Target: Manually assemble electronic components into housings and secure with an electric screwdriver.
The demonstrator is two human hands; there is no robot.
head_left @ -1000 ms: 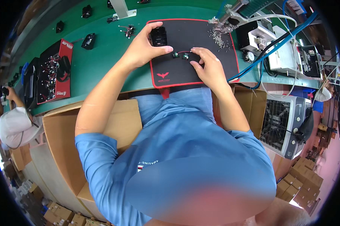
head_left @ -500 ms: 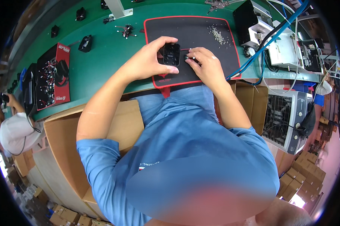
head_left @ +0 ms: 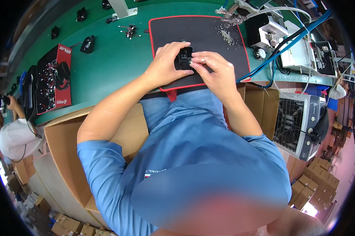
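My left hand (head_left: pixel 169 63) grips a small black plastic housing (head_left: pixel 184 57) by its left side, thumb below and fingers above. The housing is tilted toward me over the black mat (head_left: pixel 201 33), and parts inside it are too dark to make out. At the right edge of the housing, my right hand (head_left: pixel 216 70) pinches a tiny part with thumb and fingertips. Earlier a thin reddish wire showed at these fingers; now the part is mostly hidden.
Small metallic pieces (head_left: pixel 226 36) lie heaped on the mat's far right. A wire bundle (head_left: pixel 130 31) and another black housing (head_left: pixel 88 44) lie left on the green table. A red box (head_left: pixel 63 92) holds wired parts. Blue cables (head_left: pixel 260 67) and a metal tool head (head_left: pixel 234 15) are at right.
My right hand has moved left, bringing its fingertips to the housing. The housing has shifted slightly right in my left hand. The metal tool head hangs lower in view.
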